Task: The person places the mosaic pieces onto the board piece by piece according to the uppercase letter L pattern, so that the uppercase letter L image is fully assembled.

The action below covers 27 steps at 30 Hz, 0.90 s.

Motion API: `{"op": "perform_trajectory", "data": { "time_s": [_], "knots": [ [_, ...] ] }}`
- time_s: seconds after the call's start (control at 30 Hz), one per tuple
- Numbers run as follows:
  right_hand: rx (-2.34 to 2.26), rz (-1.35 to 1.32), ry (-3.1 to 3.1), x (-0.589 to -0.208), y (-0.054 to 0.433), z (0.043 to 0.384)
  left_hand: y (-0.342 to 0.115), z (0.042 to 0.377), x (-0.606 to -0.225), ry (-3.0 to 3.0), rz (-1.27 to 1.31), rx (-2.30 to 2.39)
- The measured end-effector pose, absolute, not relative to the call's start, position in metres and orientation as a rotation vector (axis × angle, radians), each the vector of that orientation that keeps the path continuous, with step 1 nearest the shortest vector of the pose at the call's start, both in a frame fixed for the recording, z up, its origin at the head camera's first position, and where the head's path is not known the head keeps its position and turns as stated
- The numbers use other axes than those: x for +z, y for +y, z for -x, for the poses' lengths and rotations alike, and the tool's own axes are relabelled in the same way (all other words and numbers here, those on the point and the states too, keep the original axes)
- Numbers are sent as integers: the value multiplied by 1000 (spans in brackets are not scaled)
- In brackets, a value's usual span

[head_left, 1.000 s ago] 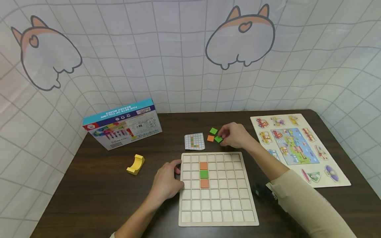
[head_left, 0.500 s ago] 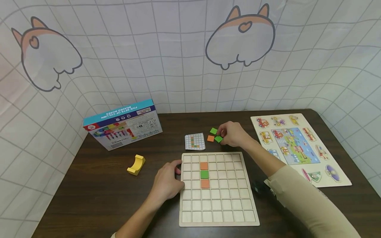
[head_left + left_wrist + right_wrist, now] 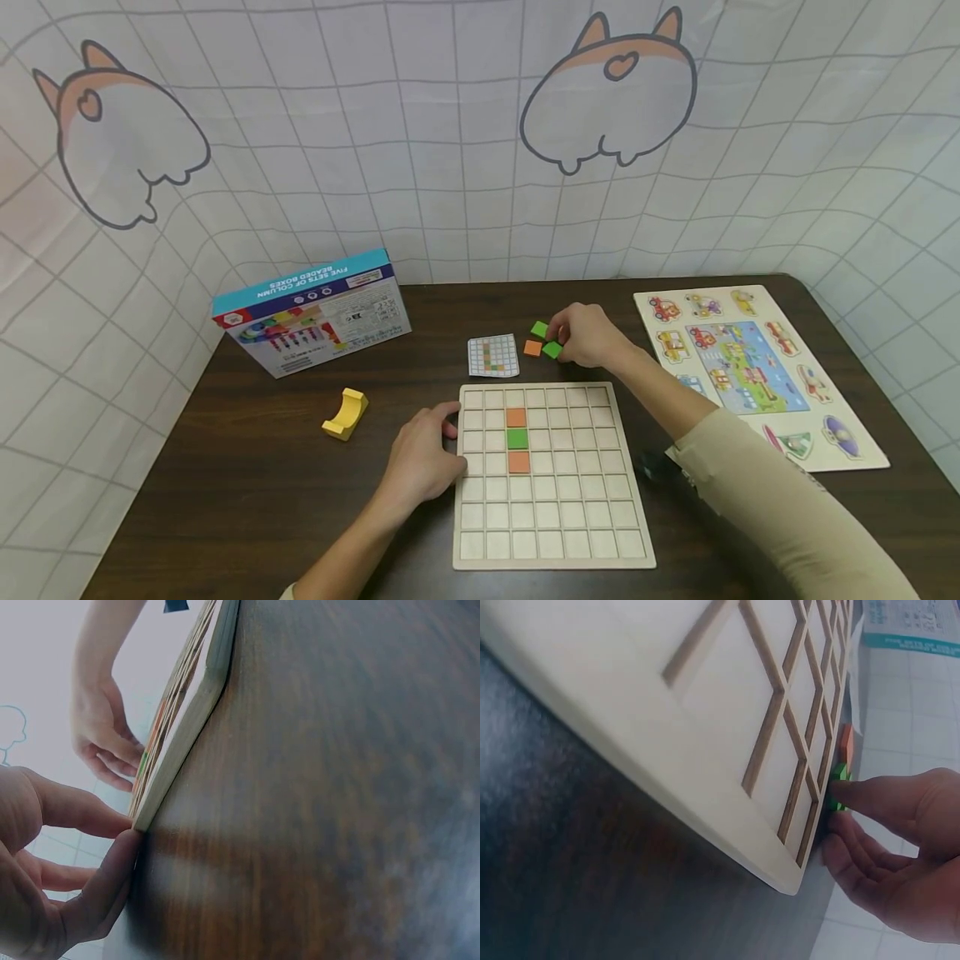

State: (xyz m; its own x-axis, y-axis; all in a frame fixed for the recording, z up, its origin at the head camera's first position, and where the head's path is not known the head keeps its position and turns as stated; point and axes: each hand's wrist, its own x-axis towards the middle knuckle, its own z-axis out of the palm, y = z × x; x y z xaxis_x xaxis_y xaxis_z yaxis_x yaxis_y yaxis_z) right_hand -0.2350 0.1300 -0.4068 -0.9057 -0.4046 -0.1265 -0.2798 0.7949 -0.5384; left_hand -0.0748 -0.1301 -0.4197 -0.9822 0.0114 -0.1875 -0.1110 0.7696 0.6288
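Observation:
My left hand [image 3: 423,457] rests along the left edge of the wooden grid board [image 3: 570,517], its thumb and a fingertip touching the rim. In the left wrist view, fingertips meet at the edge of the board [image 3: 180,750]. Beyond the board's far edge, my right hand [image 3: 588,336] pinches a green square tile [image 3: 552,350] between thumb and fingers. That green tile [image 3: 840,804] is partly hidden by the thumb in the right wrist view. Another green tile [image 3: 539,329] and an orange tile [image 3: 532,348] lie beside it. Orange, green and orange tiles fill one column on the board.
A small printed grid card [image 3: 492,356] lies left of the loose tiles. A cardboard box [image 3: 322,325] stands at the back left, with a yellow curved block [image 3: 346,414] in front of it. A picture puzzle board [image 3: 847,417] lies right of the right arm on the dark table [image 3: 225,500].
Both hands stay almost still. The right hand's fingers have closed slightly in at the green tile; the left hand keeps its place at the board's edge.

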Motion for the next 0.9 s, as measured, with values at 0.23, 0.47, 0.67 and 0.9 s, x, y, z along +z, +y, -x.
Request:
{"op": "perform_trajectory", "data": {
  "time_s": [0.23, 0.47, 0.67, 0.9],
  "knots": [
    [-731, 569, 2762, -405, 130, 236, -130, 75, -420, 2784, 85, 1001],
    [-695, 618, 2759, -405, 129, 237, -130, 74, -419, 2783, 85, 1006],
    [-667, 634, 2747, -405, 130, 237, -130, 74, -420, 2787, 78, 1015],
    [-678, 671, 2735, -404, 133, 237, -130, 74, -419, 2788, 73, 1013]
  ]
}}
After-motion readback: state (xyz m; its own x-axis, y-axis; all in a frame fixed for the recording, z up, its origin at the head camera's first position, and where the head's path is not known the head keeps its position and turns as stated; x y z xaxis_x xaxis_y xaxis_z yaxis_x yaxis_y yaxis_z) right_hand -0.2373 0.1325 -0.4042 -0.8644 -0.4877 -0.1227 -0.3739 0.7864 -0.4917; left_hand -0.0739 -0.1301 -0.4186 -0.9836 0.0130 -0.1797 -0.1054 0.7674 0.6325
